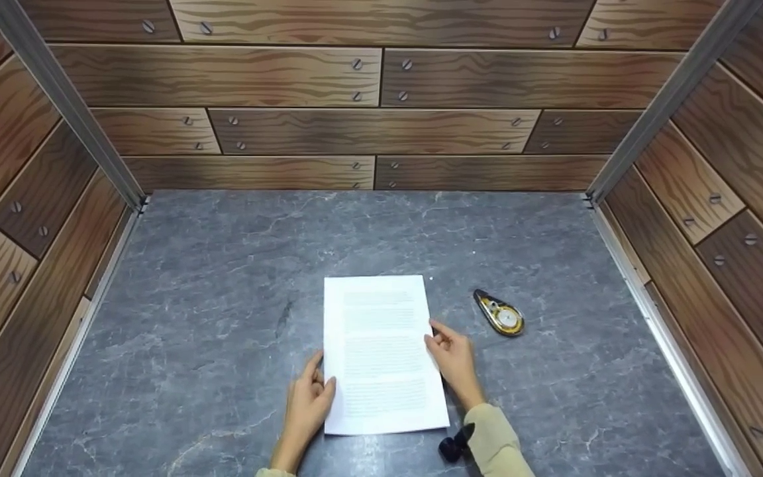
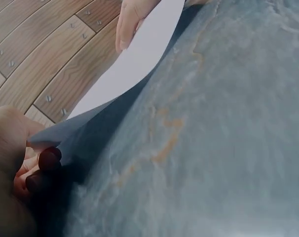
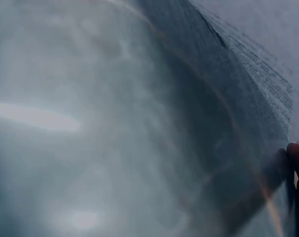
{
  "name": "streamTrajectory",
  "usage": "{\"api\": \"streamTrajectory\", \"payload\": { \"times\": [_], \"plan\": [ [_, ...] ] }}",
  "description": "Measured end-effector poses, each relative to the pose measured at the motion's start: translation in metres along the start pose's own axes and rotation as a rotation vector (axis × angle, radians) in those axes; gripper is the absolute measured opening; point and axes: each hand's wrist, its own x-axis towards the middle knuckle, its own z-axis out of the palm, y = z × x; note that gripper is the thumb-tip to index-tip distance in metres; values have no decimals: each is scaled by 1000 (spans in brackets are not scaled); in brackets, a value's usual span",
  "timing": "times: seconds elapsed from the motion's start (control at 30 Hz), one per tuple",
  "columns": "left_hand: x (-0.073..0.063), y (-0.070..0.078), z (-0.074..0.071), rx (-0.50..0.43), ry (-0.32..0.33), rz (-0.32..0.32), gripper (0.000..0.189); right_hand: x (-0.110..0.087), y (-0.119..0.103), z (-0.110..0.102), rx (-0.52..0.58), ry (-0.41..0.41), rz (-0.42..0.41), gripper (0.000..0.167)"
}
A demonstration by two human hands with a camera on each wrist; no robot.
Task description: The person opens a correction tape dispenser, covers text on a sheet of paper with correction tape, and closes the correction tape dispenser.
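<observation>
A white printed sheet of paper (image 1: 385, 358) is held by its two long sides between my hands, near the front of the table. My left hand (image 1: 308, 404) pinches its left edge, thumb on top and fingers beneath. On the opposite side my right hand (image 1: 452, 361) pinches the right edge. In the left wrist view the paper (image 2: 134, 59) bows and stands off the tabletop, with a shadow under it. Only fingertips of the right hand (image 3: 298, 158) show in the right wrist view, at the paper's edge.
A black and yellow correction tape dispenser (image 1: 504, 317) lies on the grey marbled table (image 1: 209, 318) to the right of the paper. Wood-patterned panels (image 1: 381, 126) wall the back and both sides. A small black device (image 1: 456, 444) sits by the right sleeve.
</observation>
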Motion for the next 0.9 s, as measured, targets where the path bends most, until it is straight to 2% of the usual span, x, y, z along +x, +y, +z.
{"api": "streamTrajectory", "payload": {
  "times": [0.1, 0.17, 0.3, 0.4, 0.47, 0.53, 0.7, 0.9],
  "plan": [
    [-3, -3, 0, 37, 6, 26, 52, -4, 0, -1, -17, 7, -12, 33],
    [-5, -5, 2, 64, 35, 61, 52, -5, 1, -1, -20, 9, -15, 33],
    [-9, -10, 7, 125, 145, 189, 46, -5, 3, -1, -37, 21, -35, 32],
    [-11, -13, 12, 195, 219, 291, 37, -4, 4, 0, -52, 51, -82, 29],
    [-12, -13, 13, 258, 251, 332, 30, -4, 5, 0, -62, 71, -123, 27],
    [-13, -13, 13, 333, 279, 347, 25, -4, 5, 0, -76, 83, -169, 25],
    [-15, -11, 11, 478, 306, 326, 19, -3, 6, 1, -98, 101, -233, 24],
    [-17, -12, 12, 516, 312, 310, 18, -5, 7, 0, -124, 110, -222, 24]
  ]
}}
